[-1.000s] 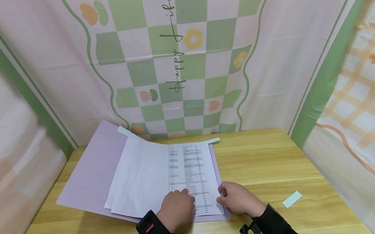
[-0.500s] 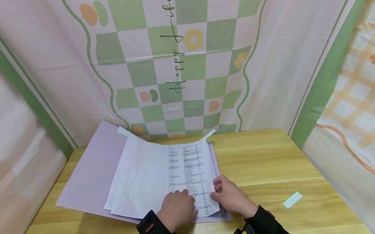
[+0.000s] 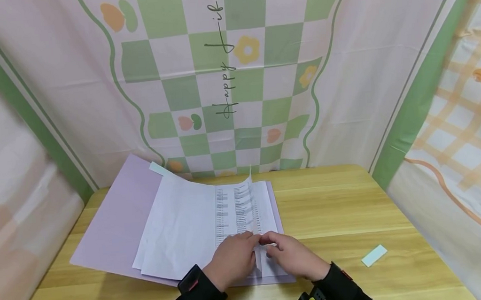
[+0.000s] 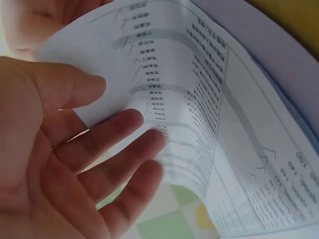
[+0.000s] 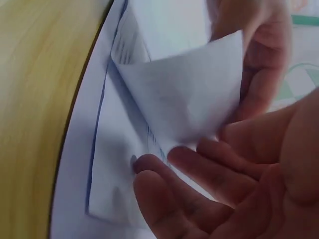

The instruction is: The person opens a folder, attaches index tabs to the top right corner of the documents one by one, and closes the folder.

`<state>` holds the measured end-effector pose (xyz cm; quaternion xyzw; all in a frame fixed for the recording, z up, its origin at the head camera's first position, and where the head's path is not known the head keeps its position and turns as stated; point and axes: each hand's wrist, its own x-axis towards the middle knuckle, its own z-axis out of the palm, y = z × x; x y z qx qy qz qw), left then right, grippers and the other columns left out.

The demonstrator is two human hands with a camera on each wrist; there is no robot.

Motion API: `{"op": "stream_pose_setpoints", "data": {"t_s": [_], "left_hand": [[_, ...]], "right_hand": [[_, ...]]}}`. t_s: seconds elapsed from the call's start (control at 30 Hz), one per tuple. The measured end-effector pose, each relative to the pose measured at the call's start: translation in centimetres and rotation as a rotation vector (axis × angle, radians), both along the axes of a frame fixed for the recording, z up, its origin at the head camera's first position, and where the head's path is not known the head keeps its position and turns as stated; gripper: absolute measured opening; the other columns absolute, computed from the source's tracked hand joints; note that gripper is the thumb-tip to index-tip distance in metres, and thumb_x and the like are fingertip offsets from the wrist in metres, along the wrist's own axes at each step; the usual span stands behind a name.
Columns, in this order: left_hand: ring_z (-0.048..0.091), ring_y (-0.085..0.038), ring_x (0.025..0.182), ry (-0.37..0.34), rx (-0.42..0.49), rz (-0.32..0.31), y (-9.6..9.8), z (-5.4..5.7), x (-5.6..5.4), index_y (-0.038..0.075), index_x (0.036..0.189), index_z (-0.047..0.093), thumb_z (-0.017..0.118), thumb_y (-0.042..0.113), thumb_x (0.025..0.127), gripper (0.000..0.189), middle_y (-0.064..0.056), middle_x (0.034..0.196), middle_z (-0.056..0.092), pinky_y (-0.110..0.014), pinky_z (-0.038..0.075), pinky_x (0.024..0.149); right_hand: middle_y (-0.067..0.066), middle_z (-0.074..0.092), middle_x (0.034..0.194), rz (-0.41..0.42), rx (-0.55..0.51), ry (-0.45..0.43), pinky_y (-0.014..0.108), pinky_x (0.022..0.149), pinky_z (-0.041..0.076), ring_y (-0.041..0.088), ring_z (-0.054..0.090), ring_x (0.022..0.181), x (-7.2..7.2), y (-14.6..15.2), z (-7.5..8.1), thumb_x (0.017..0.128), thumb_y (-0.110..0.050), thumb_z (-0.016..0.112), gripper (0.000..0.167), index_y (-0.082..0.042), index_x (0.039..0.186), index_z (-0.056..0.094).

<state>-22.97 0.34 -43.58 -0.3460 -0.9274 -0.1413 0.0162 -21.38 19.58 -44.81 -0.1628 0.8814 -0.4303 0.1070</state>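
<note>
An open light purple folder [image 3: 115,226] lies on the table with white pages in it. One printed page [image 3: 245,206] stands lifted and curls toward the left; its pale back shows in the right wrist view. My right hand [image 3: 293,254] pinches that page's free edge between thumb and fingers. Against it, my left hand [image 3: 235,258] has its thumb and loosely bent fingers close about the page's corner. Columns of text and pen ticks show on the page in the left wrist view. Another sheet [image 3: 267,214] lies beneath it, and a turned page [image 3: 179,230] lies at left.
A small pale blue paper strip [image 3: 374,255] lies on the wooden table [image 3: 334,208] at the right. A similar blue tab [image 3: 157,168] sticks out from the top of the left pages. Patterned curtains [image 3: 91,86] hang behind and at both sides.
My right hand has moved left, lifting the printed page's right edge and bringing it beside my left hand. The page's blue tab has swung up and left; the sheet beneath now shows.
</note>
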Motion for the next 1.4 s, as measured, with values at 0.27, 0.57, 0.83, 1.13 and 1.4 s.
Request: {"op": "stream_pose_setpoints", "data": {"t_s": [0.27, 0.57, 0.83, 1.13, 1.4], "left_hand": [[0.052, -0.025, 0.125, 0.131, -0.107, 0.048, -0.4, 0.0, 0.3, 0.01, 0.115, 0.074, 0.063, 0.014, 0.095, 0.023, -0.01, 0.144, 0.051, -0.046, 0.048, 0.095], [0.039, -0.021, 0.139, 0.13, -0.278, -0.062, -1.6, 0.4, 0.6, 0.024, 0.131, 0.068, 0.06, 0.013, 0.099, 0.035, -0.001, 0.149, 0.048, -0.042, 0.038, 0.106], [0.046, -0.022, 0.135, 0.157, -0.368, -0.129, -3.6, 2.2, 0.3, 0.019, 0.121, 0.074, 0.068, 0.014, 0.094, 0.028, 0.002, 0.139, 0.058, -0.036, 0.038, 0.107], [0.053, -0.03, 0.126, 0.125, -0.373, -0.138, -8.0, 4.8, 0.0, 0.016, 0.107, 0.079, 0.067, 0.005, 0.09, 0.024, -0.007, 0.127, 0.065, -0.04, 0.04, 0.105], [0.056, -0.032, 0.121, 0.119, -0.382, -0.062, -11.9, 5.8, -0.1, 0.008, 0.103, 0.077, 0.07, 0.003, 0.087, 0.018, -0.01, 0.117, 0.068, -0.043, 0.041, 0.103]], "right_hand": [[0.002, 0.068, 0.106, 0.16, 0.447, 0.294, 0.041, 0.088, 0.051, 0.019, 0.064, 0.1, -0.8, -0.5, -0.3, 0.089, -0.014, 0.072, 0.022, -0.007, 0.109, 0.072], [-0.003, 0.058, 0.091, 0.216, 0.592, 0.359, 0.028, 0.069, 0.046, 0.012, 0.049, 0.075, -0.9, -1.4, -0.5, 0.08, -0.015, 0.079, 0.023, -0.011, 0.103, 0.078], [-0.003, 0.055, 0.089, 0.218, 0.657, 0.358, 0.026, 0.063, 0.042, 0.013, 0.045, 0.071, -0.6, -1.6, -0.2, 0.079, -0.017, 0.082, 0.028, -0.016, 0.107, 0.079], [-0.001, 0.056, 0.091, 0.231, 0.683, 0.36, 0.028, 0.065, 0.042, 0.015, 0.045, 0.074, -0.5, -1.7, 0.1, 0.078, -0.016, 0.081, 0.029, -0.015, 0.107, 0.078], [0.001, 0.056, 0.09, 0.24, 0.696, 0.359, 0.029, 0.065, 0.042, 0.017, 0.044, 0.073, -0.4, -1.9, 0.3, 0.079, -0.018, 0.081, 0.028, -0.014, 0.106, 0.077]]}}
